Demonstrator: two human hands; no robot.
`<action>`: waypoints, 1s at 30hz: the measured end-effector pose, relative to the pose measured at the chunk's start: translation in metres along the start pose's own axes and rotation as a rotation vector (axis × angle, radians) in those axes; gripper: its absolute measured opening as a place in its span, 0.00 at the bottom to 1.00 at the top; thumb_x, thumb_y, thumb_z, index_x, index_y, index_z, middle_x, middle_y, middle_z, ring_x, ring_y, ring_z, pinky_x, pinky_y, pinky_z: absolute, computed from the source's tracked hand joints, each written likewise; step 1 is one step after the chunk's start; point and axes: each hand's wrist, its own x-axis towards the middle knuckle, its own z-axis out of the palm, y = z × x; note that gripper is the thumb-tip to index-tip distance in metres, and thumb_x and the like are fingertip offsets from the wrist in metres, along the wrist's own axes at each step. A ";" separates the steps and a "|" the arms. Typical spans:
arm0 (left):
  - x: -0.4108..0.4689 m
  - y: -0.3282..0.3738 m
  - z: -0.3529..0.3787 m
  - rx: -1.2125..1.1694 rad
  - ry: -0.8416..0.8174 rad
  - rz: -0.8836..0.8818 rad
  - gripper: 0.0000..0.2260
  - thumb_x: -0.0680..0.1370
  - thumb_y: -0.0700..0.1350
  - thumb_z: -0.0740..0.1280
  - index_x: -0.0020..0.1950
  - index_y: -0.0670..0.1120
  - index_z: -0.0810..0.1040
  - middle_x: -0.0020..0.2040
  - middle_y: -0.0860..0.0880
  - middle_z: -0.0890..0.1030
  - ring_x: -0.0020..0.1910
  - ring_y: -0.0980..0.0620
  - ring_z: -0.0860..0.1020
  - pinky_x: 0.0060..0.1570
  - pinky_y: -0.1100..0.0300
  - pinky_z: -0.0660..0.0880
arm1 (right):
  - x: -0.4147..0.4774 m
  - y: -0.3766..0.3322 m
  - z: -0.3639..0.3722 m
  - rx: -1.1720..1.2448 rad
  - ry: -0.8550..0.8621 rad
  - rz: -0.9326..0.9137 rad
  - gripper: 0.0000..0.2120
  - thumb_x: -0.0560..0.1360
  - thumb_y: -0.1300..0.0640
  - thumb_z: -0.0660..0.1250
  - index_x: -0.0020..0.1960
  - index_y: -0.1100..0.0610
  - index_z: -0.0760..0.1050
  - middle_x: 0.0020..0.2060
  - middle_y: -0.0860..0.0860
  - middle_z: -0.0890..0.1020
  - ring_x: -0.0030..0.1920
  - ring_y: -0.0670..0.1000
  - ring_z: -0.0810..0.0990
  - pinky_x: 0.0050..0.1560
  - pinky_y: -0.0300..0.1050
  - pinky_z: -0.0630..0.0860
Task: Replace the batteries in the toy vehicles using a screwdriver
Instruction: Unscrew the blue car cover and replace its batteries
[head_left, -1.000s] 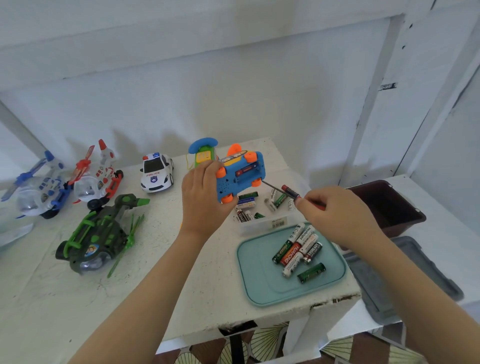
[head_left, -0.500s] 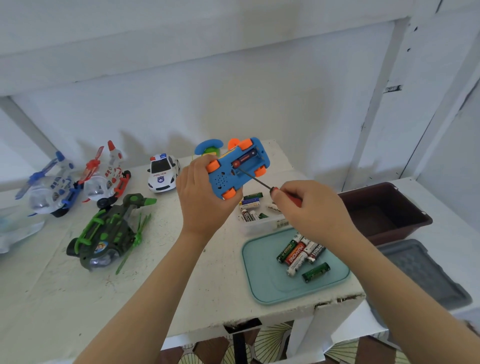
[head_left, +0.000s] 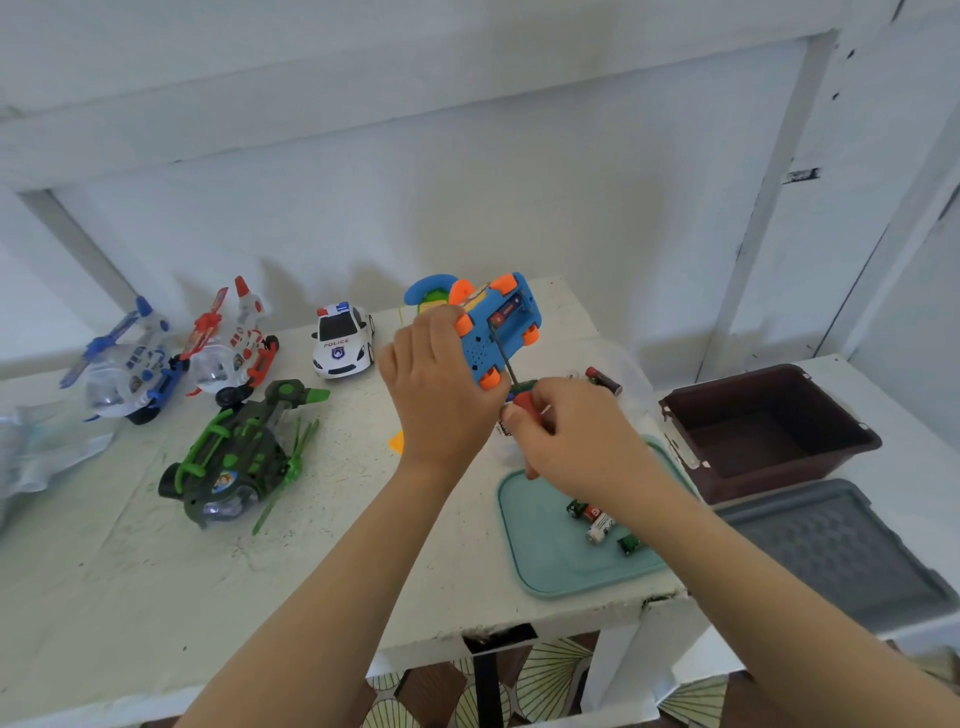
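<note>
My left hand (head_left: 436, 384) grips a blue toy car (head_left: 501, 325) with orange wheels, held above the table with its underside towards me. The battery bay is open and a red battery shows inside. My right hand (head_left: 571, 436) holds a red-handled screwdriver (head_left: 522, 402); its thin dark shaft runs up to the edge of the battery bay. Several loose batteries (head_left: 597, 522) lie on a teal tray (head_left: 540, 551) under my right forearm. One more battery (head_left: 603, 380) lies behind my right hand.
On the white table (head_left: 156, 571) stand a police car (head_left: 343, 340), a green helicopter (head_left: 234, 457), a red-white one (head_left: 234, 348) and a blue-white one (head_left: 130, 364). A blue-green toy phone (head_left: 428, 293) sits behind the car. A brown bin (head_left: 763, 431) and a grey lid (head_left: 831, 545) are at right.
My right hand moved left and closer to the car, bringing the screwdriver tip from the air beside it up to the battery bay. The car tilted slightly in my left hand.
</note>
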 end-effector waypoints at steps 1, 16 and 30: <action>0.000 0.002 0.001 0.027 0.005 -0.003 0.25 0.58 0.41 0.71 0.53 0.46 0.68 0.44 0.47 0.75 0.43 0.49 0.67 0.45 0.56 0.60 | -0.001 -0.002 0.005 0.026 0.001 0.016 0.15 0.78 0.51 0.61 0.39 0.62 0.72 0.32 0.56 0.80 0.35 0.55 0.79 0.38 0.49 0.75; -0.003 -0.022 0.002 0.105 -0.025 0.030 0.26 0.58 0.34 0.67 0.54 0.46 0.68 0.51 0.46 0.77 0.53 0.47 0.69 0.50 0.54 0.60 | -0.010 0.008 0.001 0.140 -0.005 0.261 0.17 0.79 0.54 0.59 0.43 0.68 0.74 0.26 0.55 0.81 0.21 0.42 0.71 0.25 0.37 0.70; -0.030 -0.039 -0.050 -0.049 -0.010 -0.611 0.28 0.63 0.48 0.81 0.56 0.42 0.72 0.46 0.53 0.69 0.46 0.52 0.68 0.55 0.56 0.58 | -0.024 0.008 0.037 -0.383 -0.397 0.098 0.19 0.75 0.47 0.61 0.31 0.54 0.60 0.26 0.49 0.65 0.27 0.49 0.64 0.30 0.42 0.63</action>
